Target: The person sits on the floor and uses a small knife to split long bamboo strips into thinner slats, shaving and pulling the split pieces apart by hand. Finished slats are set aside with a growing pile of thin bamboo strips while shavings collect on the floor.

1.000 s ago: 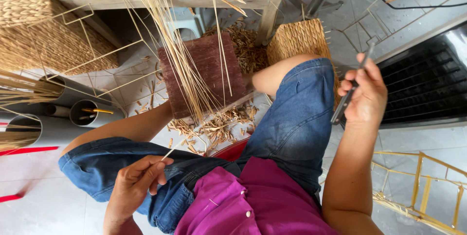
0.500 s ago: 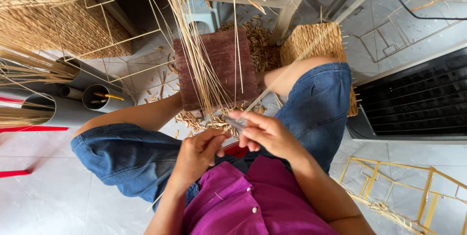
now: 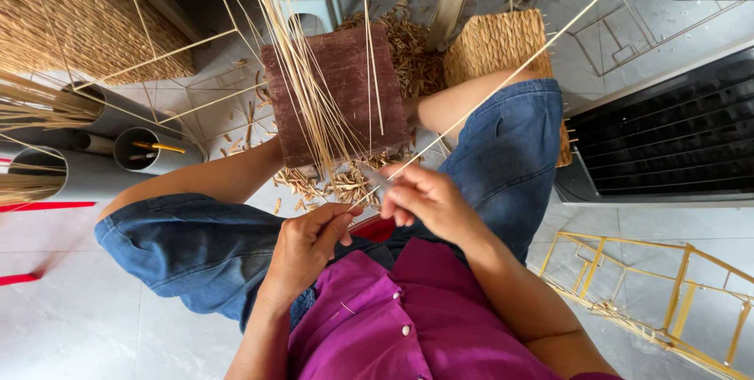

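Note:
I sit with knees apart, in blue denim shorts and a magenta shirt. My left hand (image 3: 310,242) pinches the near end of a long pale straw strand (image 3: 503,81) that slants up to the right. My right hand (image 3: 428,199) is closed on a small grey blade (image 3: 375,177) held against that strand, close to the left fingertips. Just beyond both hands a dark red wooden block (image 3: 338,93) stands on the floor. A bundle of straw strands (image 3: 302,73) hangs over it, with cut straw scraps (image 3: 334,185) at its foot.
A woven basket (image 3: 503,42) sits behind my right knee. Grey tubes (image 3: 149,152) holding straw lie at the left, near a woven panel with wire frames (image 3: 71,26). A black grille (image 3: 667,144) is at the right and a yellow wire frame (image 3: 652,293) at the lower right.
My right hand came down from the raised position at the right, bringing the blade in beside my left hand. A long strand now runs taut from my hands toward the upper right.

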`<state>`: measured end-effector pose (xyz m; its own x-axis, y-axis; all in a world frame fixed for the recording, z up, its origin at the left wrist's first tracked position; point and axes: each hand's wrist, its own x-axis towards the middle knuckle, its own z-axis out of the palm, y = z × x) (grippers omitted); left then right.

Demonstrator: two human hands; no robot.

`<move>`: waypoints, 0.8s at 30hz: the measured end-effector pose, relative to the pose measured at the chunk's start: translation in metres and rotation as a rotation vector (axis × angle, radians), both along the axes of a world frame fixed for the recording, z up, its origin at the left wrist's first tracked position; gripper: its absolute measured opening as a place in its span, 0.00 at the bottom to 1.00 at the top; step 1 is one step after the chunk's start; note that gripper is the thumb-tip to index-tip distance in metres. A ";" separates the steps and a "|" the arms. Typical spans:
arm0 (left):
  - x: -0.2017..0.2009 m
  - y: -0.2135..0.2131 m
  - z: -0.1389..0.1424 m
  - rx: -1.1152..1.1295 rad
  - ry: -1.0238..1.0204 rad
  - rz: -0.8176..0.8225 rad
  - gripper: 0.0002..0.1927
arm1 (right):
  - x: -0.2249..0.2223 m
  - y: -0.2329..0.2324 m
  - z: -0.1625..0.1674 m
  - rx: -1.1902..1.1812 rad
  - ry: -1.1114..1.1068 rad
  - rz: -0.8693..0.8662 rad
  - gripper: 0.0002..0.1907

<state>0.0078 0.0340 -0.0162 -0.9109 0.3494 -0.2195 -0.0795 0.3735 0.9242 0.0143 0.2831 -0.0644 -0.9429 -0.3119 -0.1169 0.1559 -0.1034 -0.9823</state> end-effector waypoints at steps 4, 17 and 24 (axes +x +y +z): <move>-0.001 -0.001 0.001 -0.003 -0.009 0.005 0.11 | -0.003 -0.007 -0.001 -0.027 -0.016 -0.019 0.16; 0.001 -0.082 -0.027 0.250 -0.255 0.087 0.11 | -0.013 0.131 0.023 -0.242 0.148 -0.740 0.11; -0.013 -0.105 -0.017 0.336 -0.083 0.413 0.12 | -0.005 0.163 0.019 -0.411 0.243 -0.940 0.18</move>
<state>-0.0052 -0.0715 -0.0328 -0.9717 0.0294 -0.2345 -0.2351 -0.0197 0.9718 0.0092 0.4458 -0.0451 -0.8096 0.5842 0.0569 -0.3564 -0.4123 -0.8384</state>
